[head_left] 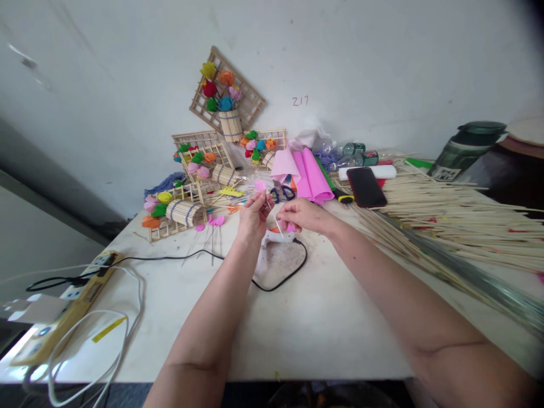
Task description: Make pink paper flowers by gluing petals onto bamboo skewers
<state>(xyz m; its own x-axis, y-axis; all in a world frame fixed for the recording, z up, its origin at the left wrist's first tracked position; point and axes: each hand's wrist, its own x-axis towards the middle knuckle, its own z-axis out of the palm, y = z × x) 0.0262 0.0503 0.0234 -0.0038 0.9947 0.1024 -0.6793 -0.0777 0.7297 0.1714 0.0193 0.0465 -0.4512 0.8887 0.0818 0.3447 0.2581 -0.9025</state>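
My left hand [254,214] pinches a pink paper flower [260,185] by its base, with a thin pale stem [275,220] slanting down to the right. My right hand [304,215] is closed beside that stem, fingertips pressed together; what lies between them is too small to make out. Below both hands is a white glue gun [280,236] with a black cord, partly covered by my fingers. A pair of dark-handled scissors [288,193] lies just behind. To the left rest several pink paper flowers [216,220] on thin wire stems.
Bamboo lattice frames with paper flowers [182,213] stand at the back left. Pink paper sheets [312,175], a phone [366,187], many thin bamboo sticks [459,221] and a dark green flask [465,150] spread rightward. A power strip [72,306] with white cables lies front left.
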